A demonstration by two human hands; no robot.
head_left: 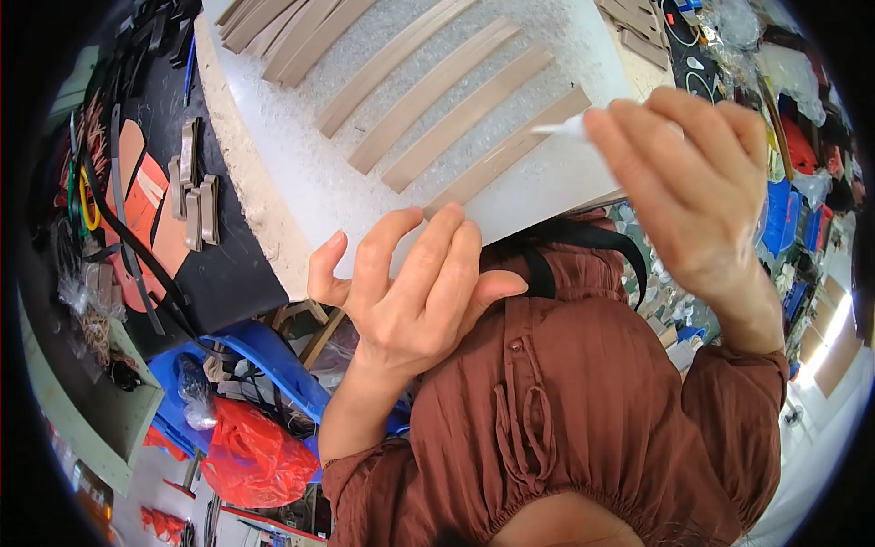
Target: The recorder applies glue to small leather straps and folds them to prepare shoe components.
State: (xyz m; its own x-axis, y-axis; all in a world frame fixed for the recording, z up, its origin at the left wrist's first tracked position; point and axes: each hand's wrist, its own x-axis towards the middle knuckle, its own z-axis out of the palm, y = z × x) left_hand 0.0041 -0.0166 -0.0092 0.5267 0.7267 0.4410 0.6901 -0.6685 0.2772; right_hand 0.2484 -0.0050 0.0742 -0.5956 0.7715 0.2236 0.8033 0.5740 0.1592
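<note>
Counter with a chipped pale edge; white bubble-wrap sheet spread across its top; tan curved wooden slats laid side by side on that sheet; black mat to the left, bearing small stacked wooden blocks.

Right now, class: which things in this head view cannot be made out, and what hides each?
- White item in the right hand: only a blurred tip shows; fingers cover the rest.
- Nearest tan strip on the white board: its near end is behind the left hand.
- Clutter at the right rim: bent and too small to identify.
</note>
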